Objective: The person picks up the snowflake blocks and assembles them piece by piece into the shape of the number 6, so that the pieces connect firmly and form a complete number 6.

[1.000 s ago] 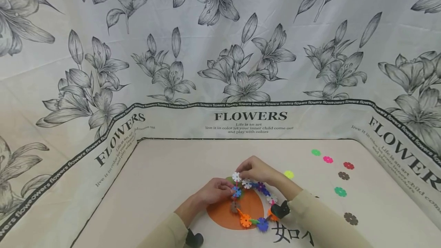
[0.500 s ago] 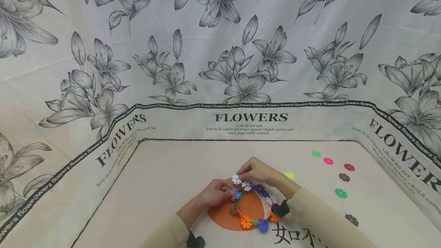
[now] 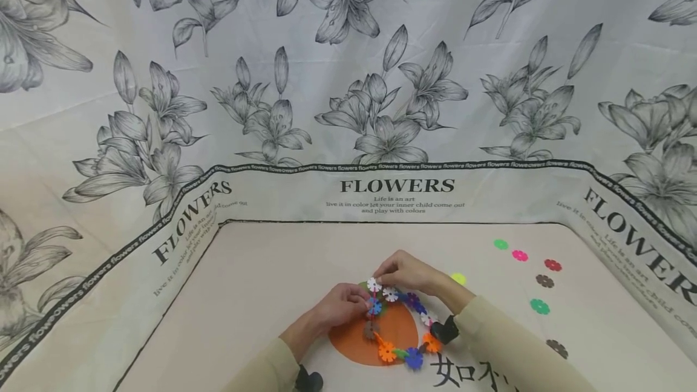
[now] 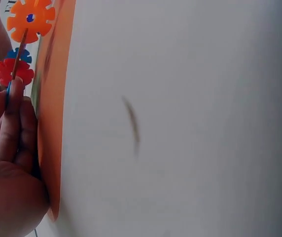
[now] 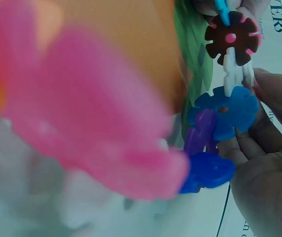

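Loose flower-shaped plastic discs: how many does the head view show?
7: yellow disc beside the right hand; farther right, from far to near, green disc, pink disc, red disc, brown disc, second green disc, second brown disc. The right sleeve may hide more.

The chain (image 3: 414,358) I've got here looks like plain plastic, smooth-faced, and the dark blue disc (image 5: 210,170) up close has a soft sheen. The loose discs (image 3: 539,307) look like the same plastic, just more matt. My sleeves (image 3: 512,337) are matt cloth. The backdrop (image 3: 305,71) is thin cloth, a bit creased. Counter (image 3: 256,283) looks smooth and matt, can't tell if it's fabric or vinyl.
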The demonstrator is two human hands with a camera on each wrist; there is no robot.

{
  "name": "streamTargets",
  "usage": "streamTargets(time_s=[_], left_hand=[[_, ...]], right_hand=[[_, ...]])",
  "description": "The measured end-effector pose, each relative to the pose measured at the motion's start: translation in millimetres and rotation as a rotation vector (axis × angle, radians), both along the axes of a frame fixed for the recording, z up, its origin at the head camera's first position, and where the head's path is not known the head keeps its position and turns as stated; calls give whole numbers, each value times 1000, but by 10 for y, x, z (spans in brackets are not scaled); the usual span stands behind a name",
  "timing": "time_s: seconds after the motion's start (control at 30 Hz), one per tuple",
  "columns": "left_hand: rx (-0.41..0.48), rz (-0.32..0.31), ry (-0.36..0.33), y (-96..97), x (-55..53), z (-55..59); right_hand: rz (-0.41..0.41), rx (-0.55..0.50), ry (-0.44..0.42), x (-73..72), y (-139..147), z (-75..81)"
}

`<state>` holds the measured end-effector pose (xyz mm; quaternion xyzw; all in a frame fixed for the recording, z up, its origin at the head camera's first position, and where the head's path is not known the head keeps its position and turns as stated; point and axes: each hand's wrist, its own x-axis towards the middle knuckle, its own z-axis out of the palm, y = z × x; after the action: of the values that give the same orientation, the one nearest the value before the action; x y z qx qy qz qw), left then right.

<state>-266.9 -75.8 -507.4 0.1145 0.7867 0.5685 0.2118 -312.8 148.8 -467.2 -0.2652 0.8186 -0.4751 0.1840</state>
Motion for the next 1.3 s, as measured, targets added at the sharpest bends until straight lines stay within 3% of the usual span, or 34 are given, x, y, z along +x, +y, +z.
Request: streamTargets(time_s=[0.2,0.33,0.43,0.7,0.97,1.1,1.3], left_hand=[[-21,-21,-3,-27,-17,8],[-15,-17,8,-22,2,19],[-20,-9,15,-15,13,28],[-38,-9,33,-9,2,8],[-54,6,23,6,23,8],[-47,9,20,7,31,24],[-20,13,24,6,16,8]], right_hand=[[-28,101,147,108,122,50],[-101,196,298,207,357,99],[-166,245,345,283,577,149],[-372,310,343,447,1299,214],[-589,407,336,445,2145,116],[-667,467,297,451,2494,77],[-758,517,158,444,2787,-58]])
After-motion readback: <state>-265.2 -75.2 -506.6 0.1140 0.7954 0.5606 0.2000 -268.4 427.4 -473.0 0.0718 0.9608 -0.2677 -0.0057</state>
